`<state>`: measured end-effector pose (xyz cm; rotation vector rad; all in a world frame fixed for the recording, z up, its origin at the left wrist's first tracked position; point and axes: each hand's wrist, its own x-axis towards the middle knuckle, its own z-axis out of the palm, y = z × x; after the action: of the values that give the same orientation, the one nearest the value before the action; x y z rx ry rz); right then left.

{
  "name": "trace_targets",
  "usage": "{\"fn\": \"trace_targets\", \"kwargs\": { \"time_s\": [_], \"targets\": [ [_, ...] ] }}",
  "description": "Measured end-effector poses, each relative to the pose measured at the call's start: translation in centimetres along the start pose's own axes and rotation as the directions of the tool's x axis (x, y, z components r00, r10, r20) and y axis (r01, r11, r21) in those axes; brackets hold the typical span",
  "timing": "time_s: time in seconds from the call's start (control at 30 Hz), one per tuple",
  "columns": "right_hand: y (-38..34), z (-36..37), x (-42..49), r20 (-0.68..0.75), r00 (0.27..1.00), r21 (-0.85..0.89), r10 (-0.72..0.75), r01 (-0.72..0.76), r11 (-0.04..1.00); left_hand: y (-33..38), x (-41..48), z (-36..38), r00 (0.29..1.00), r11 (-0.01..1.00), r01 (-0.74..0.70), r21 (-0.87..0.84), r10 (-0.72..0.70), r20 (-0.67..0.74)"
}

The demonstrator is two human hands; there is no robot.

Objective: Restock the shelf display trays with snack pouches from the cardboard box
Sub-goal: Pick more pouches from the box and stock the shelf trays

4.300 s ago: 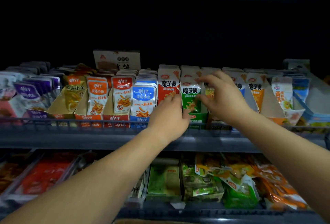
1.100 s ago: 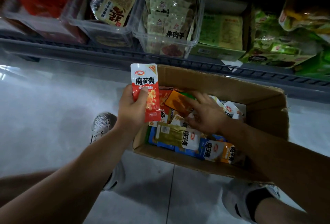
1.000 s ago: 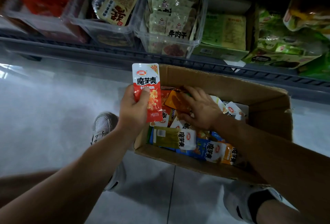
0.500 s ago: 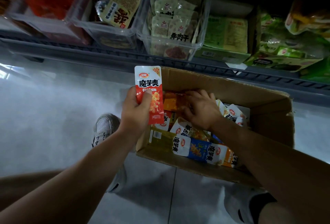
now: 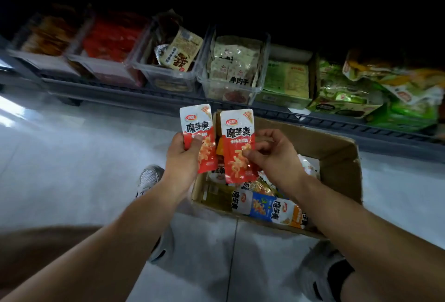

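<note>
An open cardboard box [image 5: 337,152] stands on the floor, holding several loose snack pouches [image 5: 269,208] in blue, white, green and orange. My left hand [image 5: 183,159] grips a red and white snack pouch [image 5: 196,128] upright over the box's left edge. Beside it, my right hand [image 5: 274,155] pinches a second red and white pouch [image 5: 237,138] of the same kind, lifted above the box's contents. The two pouches stand side by side, nearly touching.
The bottom shelf runs behind the box with clear plastic bins [image 5: 231,70] of wrapped snacks, a green carton [image 5: 286,80] and green bags [image 5: 385,94] to the right. A dark shelf rail [image 5: 144,94] edges it. My shoes [image 5: 149,179] stand on the grey tiled floor.
My right hand, which was digging among the pouches in the box, has come up holding a second red pouch next to the one in my left hand. The view tilted upward slightly.
</note>
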<state>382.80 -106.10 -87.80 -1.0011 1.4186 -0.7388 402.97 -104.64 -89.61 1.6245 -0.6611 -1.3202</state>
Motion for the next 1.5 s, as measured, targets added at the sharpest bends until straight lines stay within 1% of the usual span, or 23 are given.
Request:
{"fn": "trace_targets", "kwargs": {
  "time_s": [0.1,0.17,0.23,0.27,0.3,0.33,0.37,0.4,0.43,0.47,0.5,0.57,0.63,0.7,0.87,1.0,1.03,1.13,1.17,1.23,1.33,1.4,1.5],
  "targets": [
    [-1.2,2.1,0.0,0.066,0.998,-0.025,-0.002,0.003,1.000,0.9,-0.9,-0.2,0.994,0.998,0.042,-0.038,-0.038,0.106],
    [-1.6,3.3,0.4,0.114,0.994,-0.001,-0.005,0.006,1.000,1.2,-1.1,-0.3,0.983,0.996,0.070,-0.058,-0.059,0.172],
    [-1.4,4.1,1.1,0.169,0.986,0.016,-0.008,0.005,1.000,1.3,-0.8,-0.8,0.984,0.999,0.035,0.004,-0.035,0.176],
    [-1.1,4.2,1.6,0.187,0.982,-0.021,-0.012,0.016,1.000,1.2,-0.4,-1.2,0.988,0.999,0.019,0.029,-0.024,0.154],
    [-0.5,4.1,2.2,0.191,0.981,-0.115,-0.021,0.044,0.992,1.0,0.1,-1.8,0.992,0.999,0.019,0.032,-0.023,0.120],
    [0.5,3.8,3.0,0.197,0.979,-0.271,-0.047,0.101,0.957,0.7,0.7,-2.5,0.997,0.999,0.031,0.021,-0.033,0.072],
    [1.8,3.2,4.0,0.224,0.971,-0.458,-0.078,0.176,0.871,0.5,1.2,-3.1,0.999,0.999,0.049,0.002,-0.049,0.020],
    [3.2,2.5,4.8,0.284,0.954,-0.629,-0.098,0.262,0.732,0.3,1.7,-3.7,0.997,0.997,0.069,-0.020,-0.069,-0.027],
    [4.8,2.0,5.6,0.362,0.928,-0.736,-0.093,0.345,0.582,0.0,2.2,-4.2,0.995,0.996,0.083,-0.042,-0.086,-0.058],
    [6.4,1.5,6.3,0.428,0.901,-0.786,-0.065,0.407,0.466,-0.3,2.6,-4.4,0.993,0.994,0.091,-0.057,-0.096,-0.076],
    [7.8,1.3,6.8,0.474,0.880,-0.803,-0.034,0.448,0.393,-0.5,2.9,-4.5,0.991,0.993,0.096,-0.065,-0.101,-0.086],
    [9.8,1.4,7.7,0.523,0.852,-0.816,0.020,0.494,0.300,-0.9,3.3,-4.4,0.991,0.993,0.098,-0.059,-0.103,-0.084],
    [10.9,1.8,8.5,0.550,0.831,-0.828,0.083,0.529,0.185,-1.1,3.6,-4.1,0.993,0.995,0.100,-0.027,-0.101,-0.066],
    [11.6,2.0,8.9,0.551,0.824,-0.834,0.131,0.539,0.115,-1.3,3.8,-3.9,0.994,0.995,0.097,0.007,-0.097,-0.055],
    [12.5,2.8,9.1,0.511,0.860,-0.853,0.017,0.504,0.137,-1.2,4.2,-3.7,0.993,0.995,0.099,0.030,-0.096,-0.071],
    [12.6,4.1,8.7,0.443,0.895,-0.881,-0.049,0.445,0.163,-1.1,4.3,-3.5,0.994,0.995,0.085,0.046,-0.082,-0.075],
    [12.9,4.4,8.5,0.432,0.900,-0.879,-0.066,0.436,0.193,-1.1,4.3,-3.5,0.993,0.995,0.087,0.052,-0.083,-0.080],
    [13.8,4.8,8.1,0.420,0.901,-0.840,-0.109,0.431,0.329,-1.2,4.2,-3.5,0.992,0.994,0.091,0.054,-0.086,-0.088],
    [14.0,4.9,8.1,0.423,0.900,-0.828,-0.102,0.430,0.359,-1.2,4.1,-3.5,0.992,0.994,0.092,0.052,-0.087,-0.087],
    [14.1,4.8,8.1,0.432,0.899,-0.820,-0.076,0.426,0.383,-1.2,4.1,-3.5,0.992,0.994,0.093,0.052,-0.088,-0.092],
    [14.2,3.9,7.7,0.429,0.889,-0.811,-0.161,0.458,0.363,-1.2,4.1,-3.6,0.991,0.995,0.090,0.046,-0.085,-0.099],
    [14.5,3.0,7.5,0.421,0.881,-0.824,-0.217,0.471,0.314,-1.4,4.1,-3.6,0.991,0.994,0.095,0.054,-0.090,-0.101],
    [15.0,2.3,6.9,0.428,0.869,-0.840,-0.247,0.483,0.245,-1.5,4.1,-3.5,0.990,0.994,0.099,0.051,-0.093,-0.105]
  ]
}}
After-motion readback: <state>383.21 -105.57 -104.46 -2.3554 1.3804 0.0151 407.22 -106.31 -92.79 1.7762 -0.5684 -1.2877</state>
